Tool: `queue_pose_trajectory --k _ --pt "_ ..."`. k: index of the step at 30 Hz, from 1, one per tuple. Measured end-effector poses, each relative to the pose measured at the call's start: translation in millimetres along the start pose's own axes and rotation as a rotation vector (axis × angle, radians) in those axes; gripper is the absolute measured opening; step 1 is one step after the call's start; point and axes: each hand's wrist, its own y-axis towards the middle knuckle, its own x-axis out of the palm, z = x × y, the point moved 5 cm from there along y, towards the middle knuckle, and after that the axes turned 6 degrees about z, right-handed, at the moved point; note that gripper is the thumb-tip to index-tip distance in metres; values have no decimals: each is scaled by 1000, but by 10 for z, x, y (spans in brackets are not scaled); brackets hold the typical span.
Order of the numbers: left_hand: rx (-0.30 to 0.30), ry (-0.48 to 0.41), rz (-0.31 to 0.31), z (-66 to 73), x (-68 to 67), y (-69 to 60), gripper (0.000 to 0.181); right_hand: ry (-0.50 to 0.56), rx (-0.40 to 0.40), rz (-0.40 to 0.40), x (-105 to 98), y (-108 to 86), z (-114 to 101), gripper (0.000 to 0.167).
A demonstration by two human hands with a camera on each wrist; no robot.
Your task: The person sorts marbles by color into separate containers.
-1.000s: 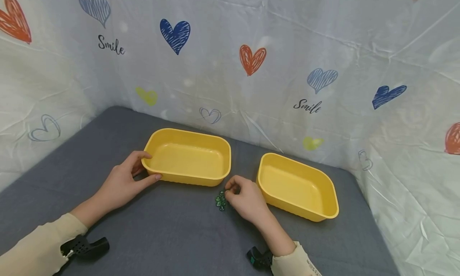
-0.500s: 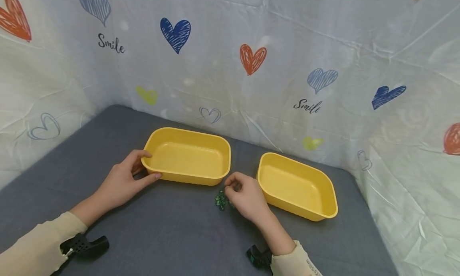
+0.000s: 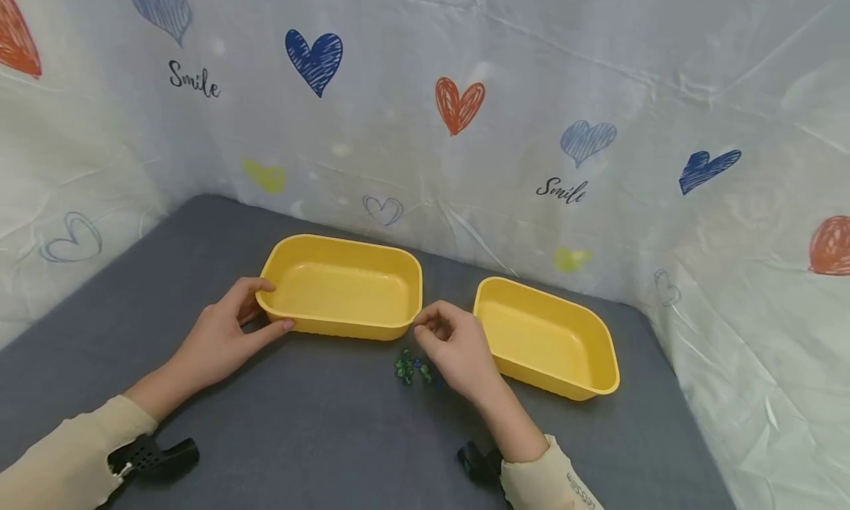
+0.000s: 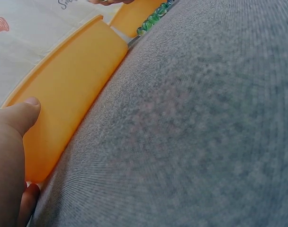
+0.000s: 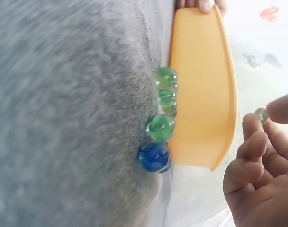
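Green marble (image 5: 262, 115) pinched in fingertip grip of right hand (image 3: 461, 351), near corner of left yellow tub (image 3: 345, 331); small ball likely suits fingertips. Left hand (image 3: 222, 336) grasps tub's opposite end, presumably steadying it. Loose marbles (image 5: 162, 126) on bench (image 3: 319, 436), within right hand's reach.

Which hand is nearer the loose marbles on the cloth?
Right. The right hand is raised close beside the loose marbles, its grip pinching another marble; the left hand is farther off, holding the left end of the left yellow tray.
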Motion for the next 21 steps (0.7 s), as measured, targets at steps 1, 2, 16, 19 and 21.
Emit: queue_pose_trajectory --k 1,2,16,19,21 --pt "2 1 2 -5 -1 2 62 5 -2 6 1 15 -17 8" --pt "5 2 4 -7 -4 4 62 12 -4 9 5 29 -32 7" --pt "-19 -21 -11 14 13 15 62 218 117 31 133 265 -155 22" --pt "-22 -22 -11 9 -5 15 63 281 118 30 195 335 -174 24" --pt "-25 -16 -12 7 -9 17 64 298 116 31 221 362 -183 24"
